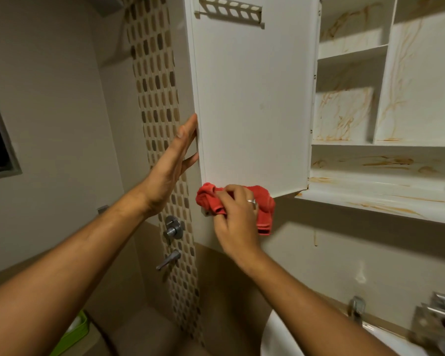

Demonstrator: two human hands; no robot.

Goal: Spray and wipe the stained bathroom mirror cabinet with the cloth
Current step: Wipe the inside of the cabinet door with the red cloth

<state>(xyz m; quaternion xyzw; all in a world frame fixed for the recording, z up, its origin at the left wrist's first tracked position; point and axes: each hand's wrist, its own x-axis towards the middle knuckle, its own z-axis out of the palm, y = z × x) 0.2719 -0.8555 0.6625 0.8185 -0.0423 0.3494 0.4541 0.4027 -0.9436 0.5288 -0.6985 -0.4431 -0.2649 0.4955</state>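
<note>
The white cabinet door point(252, 98) stands swung open to the left, its plain inner face toward me. My left hand point(174, 163) holds the door's left edge, thumb on my side and fingers hooked behind it. My right hand point(235, 214) grips a bunched red cloth point(265, 209) at the door's bottom edge, near its lower left corner. The open cabinet point(385, 191) on the right has white shelves streaked with orange-brown stains. No spray bottle is in view.
A mosaic tile strip point(157, 98) runs down the wall with a shower valve point(173, 229) and spout point(168, 259) below. A white basin point(275, 340) with a tap point(356, 308) sits lower right, a metal holder point(442, 322) beside it. A green bin point(75, 332) is lower left.
</note>
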